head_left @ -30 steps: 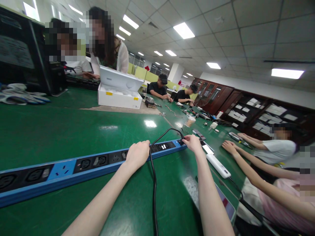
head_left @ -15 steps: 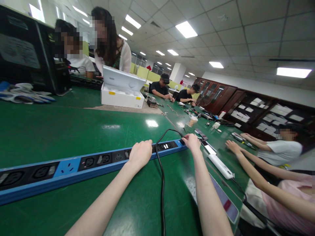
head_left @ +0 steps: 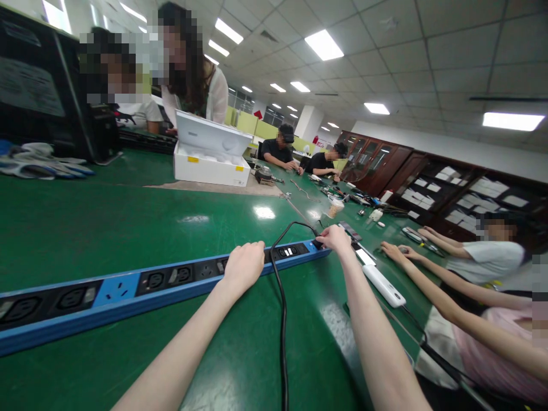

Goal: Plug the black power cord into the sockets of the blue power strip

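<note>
A long blue power strip (head_left: 180, 290) with black socket sections lies slantwise across the green table. My left hand (head_left: 246, 262) is closed around the middle of the strip, its knuckles up. At the far end, my right hand (head_left: 335, 238) pinches a black plug (head_left: 317, 242) down against the strip; the fingers partly hide it, and I cannot tell how deep it sits. From the plug a black cable (head_left: 283, 319) arches back over the strip, then runs down toward me between my forearms.
A white open box (head_left: 212, 165) stands beyond the strip. Work gloves (head_left: 47, 160) lie at the left by a black case (head_left: 47, 91). Right of my right hand is a white power strip (head_left: 384, 285). Co-workers sit along the right and far sides; a person's hands (head_left: 396, 251) rest nearby.
My right forearm has shifted slightly right, covering most of the phone on the table. The neighbouring person's hands have moved left. My left hand still holds the strip.
</note>
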A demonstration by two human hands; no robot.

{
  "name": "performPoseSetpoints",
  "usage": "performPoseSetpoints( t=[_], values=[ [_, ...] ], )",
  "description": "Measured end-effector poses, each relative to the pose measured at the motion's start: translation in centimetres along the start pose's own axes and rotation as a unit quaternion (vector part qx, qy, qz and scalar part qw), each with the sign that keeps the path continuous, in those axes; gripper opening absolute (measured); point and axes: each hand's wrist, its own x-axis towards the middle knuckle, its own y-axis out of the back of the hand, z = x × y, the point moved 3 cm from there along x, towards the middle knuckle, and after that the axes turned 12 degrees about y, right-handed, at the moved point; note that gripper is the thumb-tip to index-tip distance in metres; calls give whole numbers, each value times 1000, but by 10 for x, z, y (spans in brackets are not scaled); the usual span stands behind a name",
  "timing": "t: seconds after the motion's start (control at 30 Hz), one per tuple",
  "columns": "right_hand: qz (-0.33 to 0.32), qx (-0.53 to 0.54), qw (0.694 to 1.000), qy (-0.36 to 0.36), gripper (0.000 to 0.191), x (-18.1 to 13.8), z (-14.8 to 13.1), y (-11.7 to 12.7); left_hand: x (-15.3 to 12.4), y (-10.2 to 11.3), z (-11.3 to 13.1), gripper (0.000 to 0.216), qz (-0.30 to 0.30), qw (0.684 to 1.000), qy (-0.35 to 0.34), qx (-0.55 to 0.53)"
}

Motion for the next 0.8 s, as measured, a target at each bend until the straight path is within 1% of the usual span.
performPoseSetpoints(
  t=[0.17,0.4,0.6,0.8],
  values=[
    [-6,10,1000,7,28,4,2,2,-1,-1,-1,33,4,1000,-3,6],
    [-28,-11,1000,5,28,14,-4,8,-2,2,0,34,-3,1000,-5,2],
    [-28,-21,999,8,29,9,-8,11,-6,10,2,32,-8,1000,5,0],
    [-67,-14,997,21,22,16,-11,15,-8,15,4,30,-14,1000,18,-2]
  ],
)
